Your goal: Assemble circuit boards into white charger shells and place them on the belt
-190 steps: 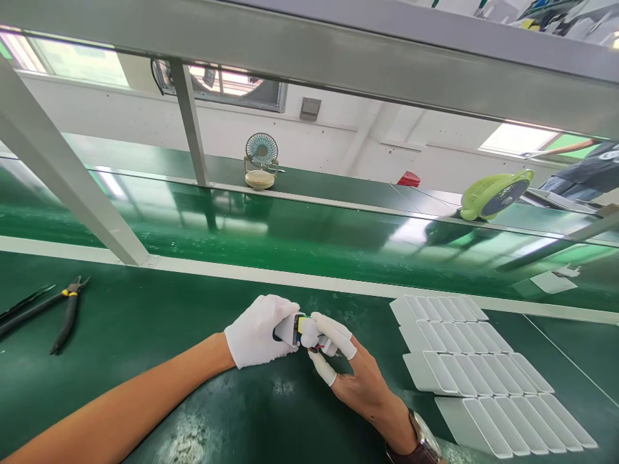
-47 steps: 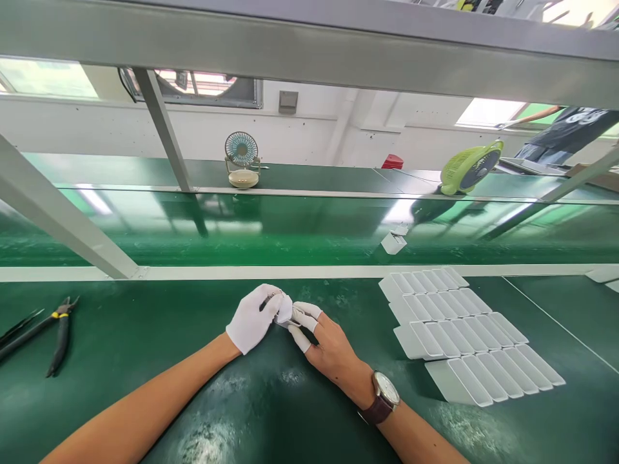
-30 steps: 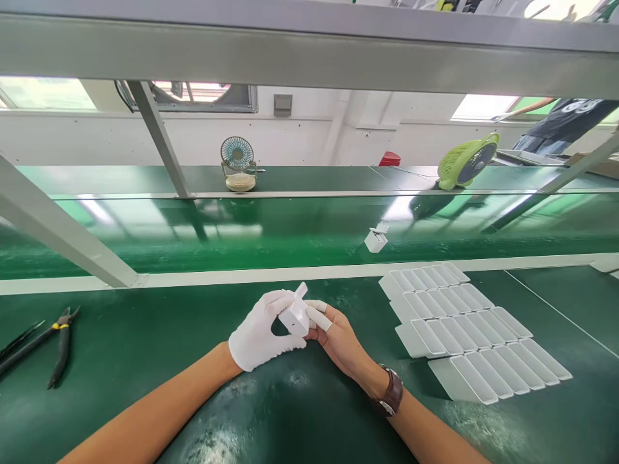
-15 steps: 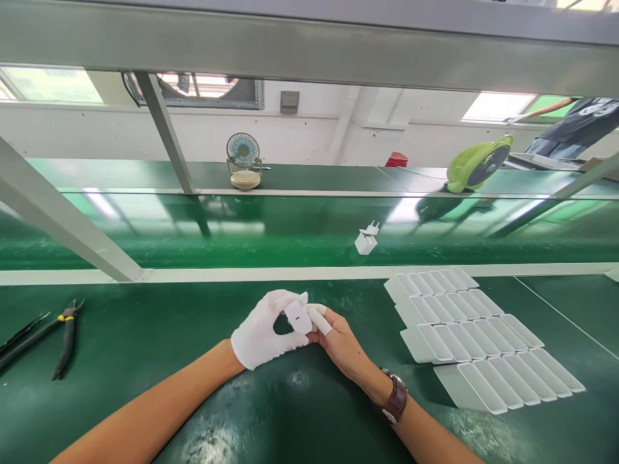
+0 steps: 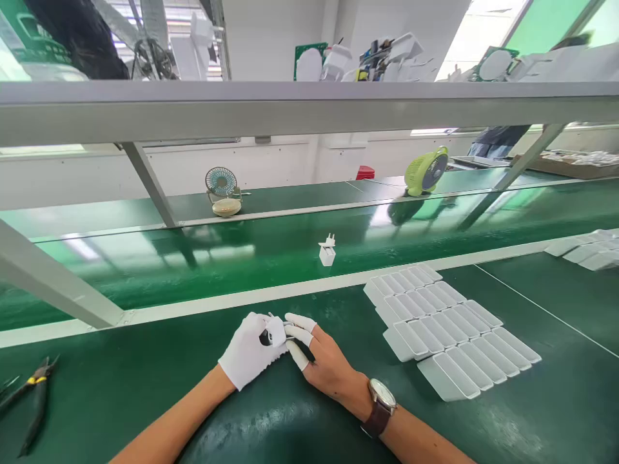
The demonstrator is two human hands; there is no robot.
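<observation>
Gloved in white, my left hand (image 5: 254,348) grips a small white plug adapter (image 5: 276,332) between thumb and fingers. What looks like metal pins shows on its right side. My right hand (image 5: 319,357), bare except for white finger cots, has its fingertips closed at that pin side of the adapter. Part of the adapter is hidden by the fingers. Both hands are just above the dark green bench (image 5: 159,361). Beyond them, another white plug adapter (image 5: 327,251) stands on the green conveyor belt with its pins up.
Rows of white slotted trays (image 5: 454,328) lie at the right, with more trays (image 5: 590,248) farther off. Pliers (image 5: 36,396) lie at the left. A shelf beam (image 5: 309,113) crosses overhead. A small fan (image 5: 222,187) and a green fan (image 5: 425,171) stand behind the belt.
The view has tilted up and shifted right, bringing the upper shelf's items into sight. The adapter has turned in my hands, and my right fingers have spread along its pin side.
</observation>
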